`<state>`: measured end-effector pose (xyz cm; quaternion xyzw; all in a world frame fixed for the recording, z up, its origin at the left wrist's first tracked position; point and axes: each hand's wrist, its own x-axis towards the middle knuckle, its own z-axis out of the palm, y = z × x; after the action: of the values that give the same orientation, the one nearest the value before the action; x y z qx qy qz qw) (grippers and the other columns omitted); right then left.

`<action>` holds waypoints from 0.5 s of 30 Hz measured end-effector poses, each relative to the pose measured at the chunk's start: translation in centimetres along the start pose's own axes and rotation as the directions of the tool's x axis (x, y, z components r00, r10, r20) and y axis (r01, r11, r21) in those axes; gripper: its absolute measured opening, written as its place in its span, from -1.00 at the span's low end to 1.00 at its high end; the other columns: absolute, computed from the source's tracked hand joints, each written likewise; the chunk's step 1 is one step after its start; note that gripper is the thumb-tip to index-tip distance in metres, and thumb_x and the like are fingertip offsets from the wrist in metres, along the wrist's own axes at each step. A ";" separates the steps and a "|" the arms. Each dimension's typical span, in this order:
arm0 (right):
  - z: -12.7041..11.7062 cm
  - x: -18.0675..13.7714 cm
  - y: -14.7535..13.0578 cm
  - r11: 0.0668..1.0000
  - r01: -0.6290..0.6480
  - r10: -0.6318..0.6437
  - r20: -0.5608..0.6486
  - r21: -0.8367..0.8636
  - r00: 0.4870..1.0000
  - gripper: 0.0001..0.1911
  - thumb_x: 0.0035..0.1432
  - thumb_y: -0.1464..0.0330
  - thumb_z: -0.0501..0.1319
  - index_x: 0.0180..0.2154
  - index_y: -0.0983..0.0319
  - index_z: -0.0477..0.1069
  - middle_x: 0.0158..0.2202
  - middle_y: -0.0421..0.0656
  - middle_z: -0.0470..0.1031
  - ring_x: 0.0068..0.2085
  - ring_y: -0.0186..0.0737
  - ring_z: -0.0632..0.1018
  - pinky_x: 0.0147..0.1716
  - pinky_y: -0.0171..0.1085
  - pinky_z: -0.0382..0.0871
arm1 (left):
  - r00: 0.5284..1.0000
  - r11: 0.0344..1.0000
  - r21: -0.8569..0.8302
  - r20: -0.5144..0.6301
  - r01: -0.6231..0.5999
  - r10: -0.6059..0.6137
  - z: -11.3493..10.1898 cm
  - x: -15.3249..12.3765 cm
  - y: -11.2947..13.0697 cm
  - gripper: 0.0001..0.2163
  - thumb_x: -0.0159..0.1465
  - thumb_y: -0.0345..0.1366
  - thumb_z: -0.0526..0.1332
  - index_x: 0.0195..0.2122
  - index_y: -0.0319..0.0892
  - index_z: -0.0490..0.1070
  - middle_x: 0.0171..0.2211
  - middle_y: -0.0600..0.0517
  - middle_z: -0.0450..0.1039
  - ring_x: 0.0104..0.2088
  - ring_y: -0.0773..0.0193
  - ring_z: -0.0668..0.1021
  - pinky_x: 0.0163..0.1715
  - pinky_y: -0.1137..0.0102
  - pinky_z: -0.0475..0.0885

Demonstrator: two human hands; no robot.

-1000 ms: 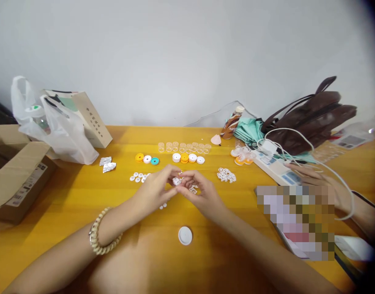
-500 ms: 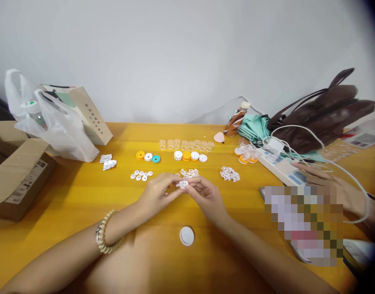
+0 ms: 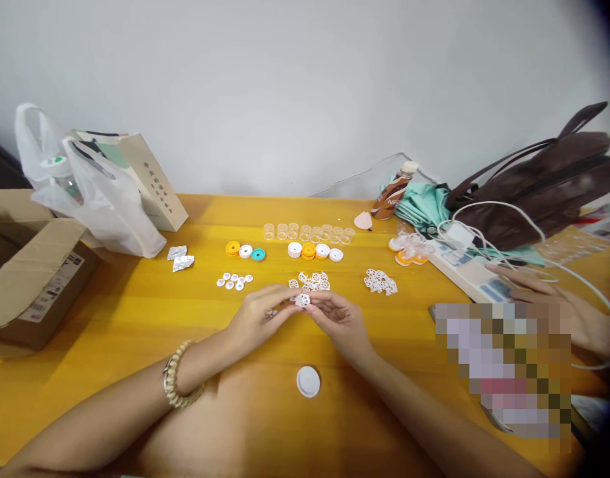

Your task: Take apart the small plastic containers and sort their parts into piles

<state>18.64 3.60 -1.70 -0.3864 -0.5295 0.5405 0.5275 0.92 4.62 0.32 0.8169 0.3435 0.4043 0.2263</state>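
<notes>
My left hand [image 3: 259, 320] and my right hand [image 3: 340, 323] meet over the yellow table [image 3: 125, 318], fingertips pinched together on a small white perforated piece [image 3: 301, 300]. Just behind it lies a heap of similar white pieces [image 3: 313, 281]. A white round lid [image 3: 308, 382] lies on the table between my forearms. A beaded bracelet [image 3: 176, 384] circles my left wrist.
Orange, white and teal discs [image 3: 245, 251], a row of clear cups [image 3: 309, 232], small white buttons [image 3: 233, 281] and another white heap [image 3: 381, 282] lie behind. Cardboard box [image 3: 30, 279] and plastic bag [image 3: 90, 206] at left. Brown bag [image 3: 538, 192], power strip [image 3: 464, 265] and another person's hand [image 3: 558, 299] at right.
My hands have drawn slightly toward me with the white piece, uncovering the heap behind them. The view has shifted a little.
</notes>
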 end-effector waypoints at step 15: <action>-0.2 -0.1 -0.2 0.999 -0.030 0.030 0.034 0.016 0.999 -0.79 -0.02 0.21 0.31 -0.37 0.19 0.46 -0.41 -0.19 0.55 -0.39 -0.30 0.55 -0.26 -0.23 0.47 | 0.947 0.921 -0.219 0.091 0.321 -0.309 -0.5 0.7 0.0 -0.84 0.19 -0.29 0.22 -0.23 -0.20 0.50 -0.32 -0.04 0.55 -0.33 0.26 0.57 -0.35 0.41 0.48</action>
<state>18.88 3.52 -1.52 -0.3808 -0.5278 0.5592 0.5136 0.79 5.15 0.95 0.7299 0.4148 0.3774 0.3909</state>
